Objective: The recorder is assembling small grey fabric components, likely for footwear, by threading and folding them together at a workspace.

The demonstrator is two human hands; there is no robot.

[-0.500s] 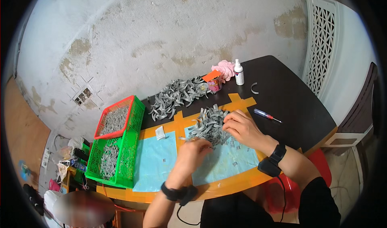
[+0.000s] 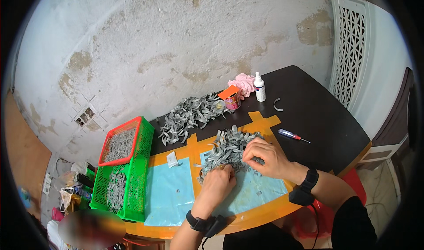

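Bright, fairly even light washes the wall (image 2: pixel 176 38), its source out of view. The desk (image 2: pixel 318 113) reads nearly black; the blue sheet (image 2: pixel 170 197) has a pale sheen and a soft shadow beside the left hand (image 2: pixel 219 183). The fisheye bends the white panel (image 2: pixel 349 51) and blackens the corners. The grey strips (image 2: pixel 232 148) merge in fine detail; an oval patch (image 2: pixel 92 229) at lower left is smeared.

Left hand (image 2: pixel 217 184), right hand (image 2: pixel 267 158) — both at grey strips (image 2: pixel 229 148).

The curved gray strips (image 2: pixel 229 149) lie jumbled in a loose heap. They partly cover a blue sheet (image 2: pixel 270 189) on the desk (image 2: pixel 327 130).
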